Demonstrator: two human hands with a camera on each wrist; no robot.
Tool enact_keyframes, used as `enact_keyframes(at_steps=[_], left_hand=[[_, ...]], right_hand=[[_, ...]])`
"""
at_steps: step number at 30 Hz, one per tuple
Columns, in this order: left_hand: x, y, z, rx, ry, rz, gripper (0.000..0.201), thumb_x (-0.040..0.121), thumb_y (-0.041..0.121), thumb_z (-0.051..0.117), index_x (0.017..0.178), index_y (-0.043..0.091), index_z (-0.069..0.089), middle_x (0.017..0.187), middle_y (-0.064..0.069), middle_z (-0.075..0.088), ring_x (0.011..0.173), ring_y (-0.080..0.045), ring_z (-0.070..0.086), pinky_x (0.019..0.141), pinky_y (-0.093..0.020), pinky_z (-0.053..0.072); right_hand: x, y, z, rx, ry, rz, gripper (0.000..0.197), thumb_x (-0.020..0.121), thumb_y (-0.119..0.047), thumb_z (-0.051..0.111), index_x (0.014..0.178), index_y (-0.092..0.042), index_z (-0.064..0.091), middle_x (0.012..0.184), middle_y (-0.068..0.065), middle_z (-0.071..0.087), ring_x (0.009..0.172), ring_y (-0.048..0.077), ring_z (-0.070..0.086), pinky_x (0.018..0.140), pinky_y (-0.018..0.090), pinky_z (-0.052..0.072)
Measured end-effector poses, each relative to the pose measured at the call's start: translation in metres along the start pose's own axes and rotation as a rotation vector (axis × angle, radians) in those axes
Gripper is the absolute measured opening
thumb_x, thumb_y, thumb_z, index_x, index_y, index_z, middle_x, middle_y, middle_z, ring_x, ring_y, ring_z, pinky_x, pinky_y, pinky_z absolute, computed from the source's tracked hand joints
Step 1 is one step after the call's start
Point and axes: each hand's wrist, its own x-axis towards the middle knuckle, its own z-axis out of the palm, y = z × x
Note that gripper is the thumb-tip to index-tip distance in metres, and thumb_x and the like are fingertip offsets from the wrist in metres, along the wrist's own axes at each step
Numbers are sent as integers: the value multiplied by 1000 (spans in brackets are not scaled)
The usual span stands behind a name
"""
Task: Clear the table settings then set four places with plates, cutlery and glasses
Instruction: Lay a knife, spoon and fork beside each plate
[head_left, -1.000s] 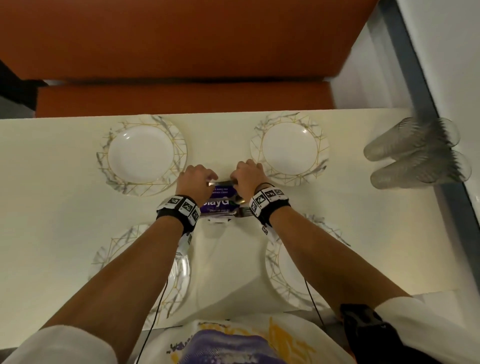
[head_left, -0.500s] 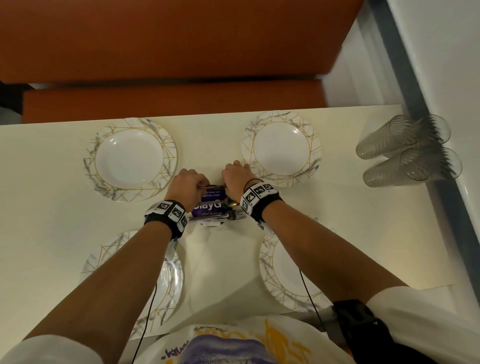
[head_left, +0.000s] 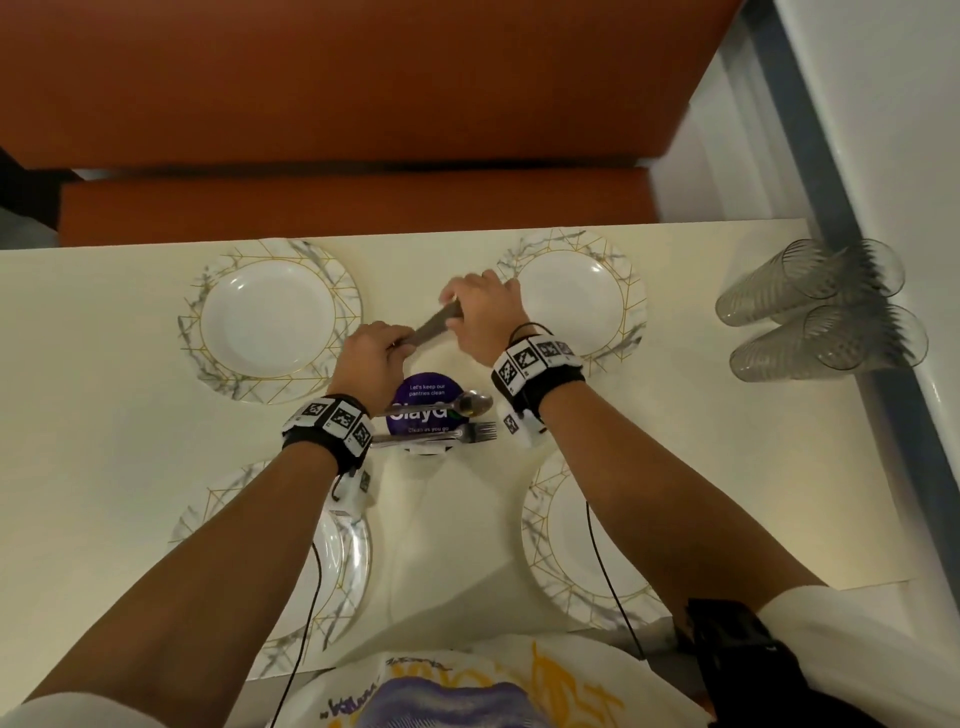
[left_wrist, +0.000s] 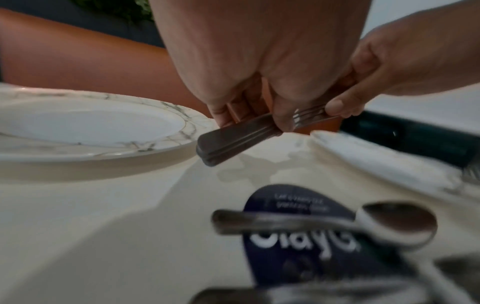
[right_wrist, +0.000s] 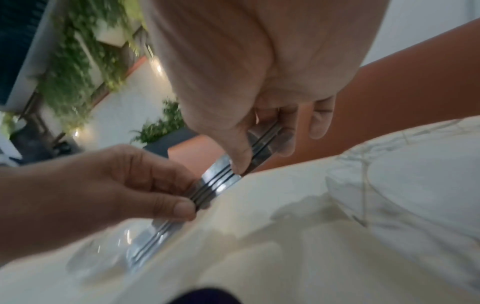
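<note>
Both hands hold one bundle of stacked cutlery (head_left: 434, 327) above the table, between the two far plates. My left hand (head_left: 400, 343) pinches the handle ends (left_wrist: 233, 142). My right hand (head_left: 456, 313) grips the other end, where fork tines (left_wrist: 309, 115) show. In the right wrist view the bundle (right_wrist: 221, 179) runs between my right hand (right_wrist: 259, 148) and the left hand (right_wrist: 155, 197). One spoon (head_left: 470, 404) and one fork (head_left: 462, 432) lie on a round purple sign (head_left: 426, 387). Marble-rimmed plates sit far left (head_left: 267, 319), far right (head_left: 576, 296), near left (head_left: 343, 566) and near right (head_left: 571, 545).
Several clear ribbed glasses (head_left: 815, 312) lie on their sides at the table's right edge, against a grey rail. An orange bench (head_left: 353, 208) runs along the far side. Bare cream tabletop (head_left: 93, 415) lies to the left.
Both hands have lifted a bundle of cutlery off the purple sign and carried it away from me, between the far plates. A spoon and a fork stay on the sign.
</note>
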Motion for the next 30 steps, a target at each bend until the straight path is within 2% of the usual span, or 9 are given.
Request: enact_keyframes(at_steps=[5, 8, 10, 13, 16, 18, 20, 24, 30], left_hand=[[1, 21, -13, -293, 117, -248, 20, 98, 20, 68, 113, 13, 79, 92, -1, 76, 83, -17, 69, 82, -26, 56], [-5, 35, -16, -403, 151, -281, 17, 99, 17, 67, 110, 14, 79, 81, 4, 73, 71, -5, 64, 64, -5, 47], [-10, 41, -17, -441, 134, -264, 18, 100, 15, 66, 112, 13, 79, 82, 1, 73, 67, -2, 61, 60, -3, 45], [-20, 43, -16, -507, 117, -281, 19, 100, 18, 68, 113, 17, 80, 83, 2, 76, 66, 2, 62, 64, -8, 48], [-33, 44, -16, -557, 97, -352, 16, 101, 23, 67, 107, 19, 80, 82, -4, 77, 70, -10, 69, 63, -22, 57], [-42, 45, -16, -611, 52, -384, 20, 104, 24, 61, 99, 13, 78, 82, -11, 77, 67, -20, 73, 55, -32, 59], [-54, 44, -16, -645, 11, -391, 22, 107, 20, 56, 99, 9, 73, 79, -9, 77, 62, -18, 73, 52, -30, 56], [-78, 40, -14, -707, -9, -423, 19, 107, 17, 52, 96, 11, 66, 77, -13, 72, 66, -27, 69, 67, -41, 62], [-118, 21, -17, -602, 29, -419, 18, 91, 31, 47, 82, 18, 54, 72, -8, 60, 63, -24, 53, 62, -41, 47]], right_hand=[[7, -11, -8, 455, 384, 272, 55, 88, -26, 70, 138, -16, 48, 122, 5, 60, 114, 22, 55, 95, 35, 47], [-1, -24, 4, 717, 237, 422, 48, 93, -34, 68, 133, -10, 55, 112, 7, 68, 104, 21, 63, 88, 32, 52], [-4, -30, 15, 751, 96, 408, 38, 93, -42, 65, 115, -11, 68, 102, 5, 73, 94, 23, 68, 86, 42, 56], [-7, -35, 26, 728, 91, 383, 26, 90, -36, 69, 94, -12, 75, 87, 3, 75, 79, 21, 70, 78, 46, 60], [-8, -37, 23, 722, 61, 384, 18, 91, -29, 70, 88, -12, 75, 79, 2, 73, 72, 21, 69, 72, 40, 59], [-10, -41, 19, 688, 38, 365, 20, 92, -25, 68, 85, -7, 74, 75, 3, 69, 68, 20, 63, 65, 32, 51], [-13, -48, 16, 660, 21, 354, 24, 94, -23, 67, 82, -2, 70, 73, 6, 65, 66, 20, 56, 63, 28, 43], [-23, -66, 22, 659, 5, 367, 31, 94, -26, 66, 69, -9, 62, 65, 2, 60, 61, 18, 54, 60, 28, 43], [-57, -97, 41, 751, -26, 350, 26, 91, -38, 68, 88, -13, 75, 75, 3, 72, 67, 18, 66, 71, 41, 59]])
